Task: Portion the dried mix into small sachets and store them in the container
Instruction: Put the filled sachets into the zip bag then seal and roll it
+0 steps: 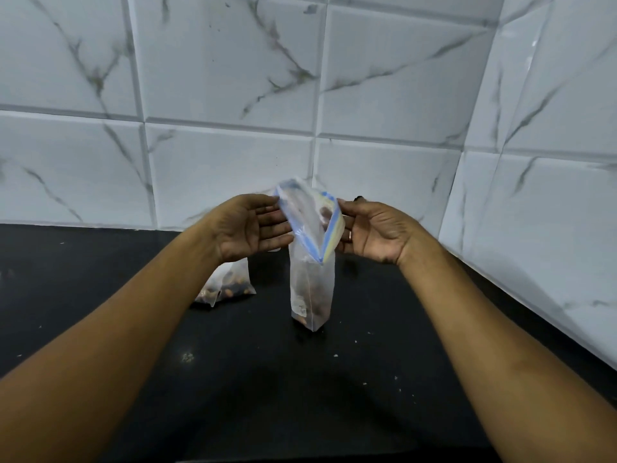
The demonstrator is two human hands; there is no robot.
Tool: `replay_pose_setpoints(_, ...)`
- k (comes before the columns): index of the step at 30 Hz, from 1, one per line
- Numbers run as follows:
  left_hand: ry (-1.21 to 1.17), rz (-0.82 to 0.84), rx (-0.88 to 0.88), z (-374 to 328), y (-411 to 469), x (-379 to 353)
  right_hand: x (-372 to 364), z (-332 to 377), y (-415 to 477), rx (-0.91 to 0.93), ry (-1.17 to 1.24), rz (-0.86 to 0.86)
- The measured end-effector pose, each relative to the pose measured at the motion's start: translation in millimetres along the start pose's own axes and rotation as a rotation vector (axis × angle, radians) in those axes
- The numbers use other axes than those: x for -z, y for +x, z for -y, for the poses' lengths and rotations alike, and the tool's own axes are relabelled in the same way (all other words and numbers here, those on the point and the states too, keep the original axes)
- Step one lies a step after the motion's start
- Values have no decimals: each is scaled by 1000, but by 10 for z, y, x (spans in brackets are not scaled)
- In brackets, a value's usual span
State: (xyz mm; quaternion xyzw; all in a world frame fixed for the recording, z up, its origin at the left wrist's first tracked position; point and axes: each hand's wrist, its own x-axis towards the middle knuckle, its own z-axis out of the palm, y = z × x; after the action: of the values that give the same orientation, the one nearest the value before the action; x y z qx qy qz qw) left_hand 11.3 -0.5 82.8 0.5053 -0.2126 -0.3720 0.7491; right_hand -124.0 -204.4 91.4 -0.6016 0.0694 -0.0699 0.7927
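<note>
Between the hands: sachet [310,279] hangs upright, long axis vertical, mouth open, base near surface [367,379]
Left hand [253,225]: pinches left lip
Right hand [374,232]: pinches right lip, equally near
Behind left wrist: filled sachet [227,285] on surface

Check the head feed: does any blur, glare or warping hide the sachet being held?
Head view: the sachet, pinched between left hand and right hand, is motion-smeared at its mouth, contents only dim brown shapes; head view again: wide-angle warp bows the tile seams of the wall and stretches the forearms; mild glare on the right-hand tiles; the black counter swallows detail.
</note>
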Motion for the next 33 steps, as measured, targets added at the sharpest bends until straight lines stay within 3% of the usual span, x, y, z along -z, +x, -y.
replay_pose_setpoints(7, -36, 79, -26, 59, 35, -129, -81, -32, 91, -10, 21, -90)
replay_pose_setpoints(11, 253, -156, -128, 31, 122, -122, -53, 18, 107, 47, -24, -163)
replay_pose_setpoints(15, 685, -466, -362, -109, 83, 67, 111, 77, 74, 238, -465, -526)
replay_pose_setpoints(19, 1150, -665, -469, -155, 58, 209, 253, 89, 80, 316, -963, -696)
replay_pose_setpoints(22, 1157, -504, -400, -161, 84, 128, 216, 72, 95, 263, -1033, -583)
replay_pose_setpoints(25, 898, -170, -205, -197, -6, 58, 171, 69, 29, 186, -752, -295)
replay_pose_setpoints(27, 770, -37, -141, -204, -48, 47, 158, 76, -4, 149, -552, -150)
replay_pose_setpoints(33, 463, 56, 47, -161, -49, -51, 43, 66, 76, 75, -304, -56)
